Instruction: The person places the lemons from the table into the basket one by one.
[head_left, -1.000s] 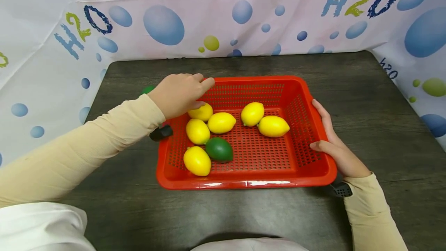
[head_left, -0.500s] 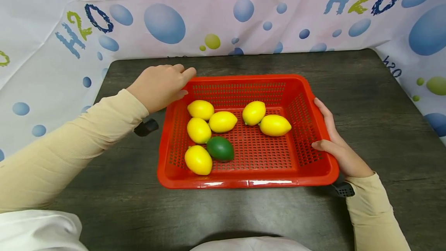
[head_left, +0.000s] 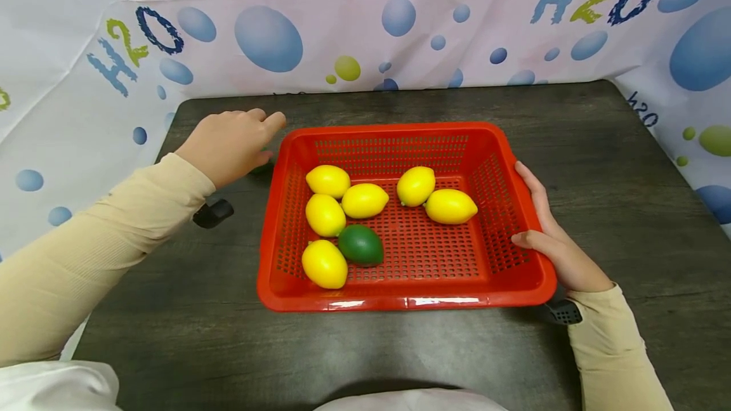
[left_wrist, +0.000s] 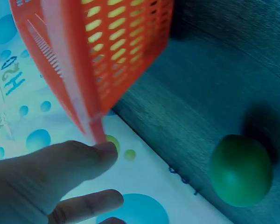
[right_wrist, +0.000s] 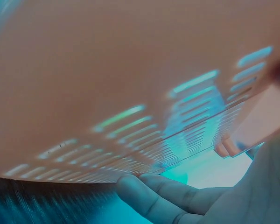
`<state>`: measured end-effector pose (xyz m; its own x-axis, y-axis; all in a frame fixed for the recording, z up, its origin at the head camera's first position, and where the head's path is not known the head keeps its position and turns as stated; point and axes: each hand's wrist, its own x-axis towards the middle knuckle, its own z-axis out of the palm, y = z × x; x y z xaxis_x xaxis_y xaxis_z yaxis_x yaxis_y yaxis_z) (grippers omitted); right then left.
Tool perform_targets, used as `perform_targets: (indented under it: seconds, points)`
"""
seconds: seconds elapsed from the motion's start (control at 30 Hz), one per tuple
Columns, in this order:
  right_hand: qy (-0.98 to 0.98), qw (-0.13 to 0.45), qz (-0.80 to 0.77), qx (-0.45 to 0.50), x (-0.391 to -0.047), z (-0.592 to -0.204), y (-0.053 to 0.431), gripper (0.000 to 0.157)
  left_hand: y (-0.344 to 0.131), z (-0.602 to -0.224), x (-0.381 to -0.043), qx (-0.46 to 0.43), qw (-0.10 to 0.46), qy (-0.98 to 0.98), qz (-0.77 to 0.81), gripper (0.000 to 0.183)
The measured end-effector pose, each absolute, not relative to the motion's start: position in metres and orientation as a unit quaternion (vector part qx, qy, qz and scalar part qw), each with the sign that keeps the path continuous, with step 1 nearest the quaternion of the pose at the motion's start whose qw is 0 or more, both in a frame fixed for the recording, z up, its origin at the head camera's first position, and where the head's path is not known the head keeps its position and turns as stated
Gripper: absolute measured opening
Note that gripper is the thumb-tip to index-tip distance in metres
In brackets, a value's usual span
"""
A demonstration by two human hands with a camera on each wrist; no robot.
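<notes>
My left hand (head_left: 231, 144) hovers beside the back left corner of a red plastic basket (head_left: 394, 302). Its fingers are extended and hold nothing. Partly hidden under that hand is a dark green lime (head_left: 263, 169), which lies on the table outside the basket; the left wrist view shows this lime (left_wrist: 241, 172) whole and apart from the fingers (left_wrist: 91, 205). My right hand (head_left: 551, 240) grips the basket's right side, thumb over the rim and fingers along the outer wall. Inside the basket are several yellow lemons (head_left: 365, 200) and one green lime (head_left: 361, 245).
The basket stands on a dark wood-grain table (head_left: 411, 354). A white cloth printed with blue bubbles (head_left: 354, 24) hangs behind the table and along its sides. In the right wrist view the slotted basket wall (right_wrist: 107, 84) fills most of the picture.
My left hand has moved left, from above the basket's back left corner to outside it, uncovering a lemon in that corner. The right hand keeps its grip and the basket stays nearly still.
</notes>
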<state>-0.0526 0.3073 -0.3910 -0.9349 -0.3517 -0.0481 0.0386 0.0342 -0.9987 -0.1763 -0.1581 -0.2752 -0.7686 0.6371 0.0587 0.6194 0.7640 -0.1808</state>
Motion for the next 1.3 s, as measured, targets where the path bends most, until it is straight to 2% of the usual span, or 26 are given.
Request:
perform_targets:
  seconds: [0.33,0.83,1.03,1.3]
  points:
    - [0.699,0.146,-0.692,-0.108,-0.050,-0.391,0.308,0.097,-0.181,-0.291,-0.187,-0.279,0.011,-0.956,0.091,0.043]
    - [0.709,0.142,-0.682,-0.115,-0.050,-0.391,0.307,0.097,-0.197,-0.314,-0.197,-0.244,-0.037,-0.964,0.099,0.057]
    - [0.709,0.141,-0.682,-0.112,-0.050,-0.391,0.307,0.098,-0.200,-0.322,-0.203,-0.212,-0.087,-0.968,0.104,0.066]
    - [0.706,0.143,-0.684,-0.115,-0.051,-0.392,0.308,0.097,-0.200,-0.322,-0.200,-0.211,-0.117,-0.963,0.118,0.049]
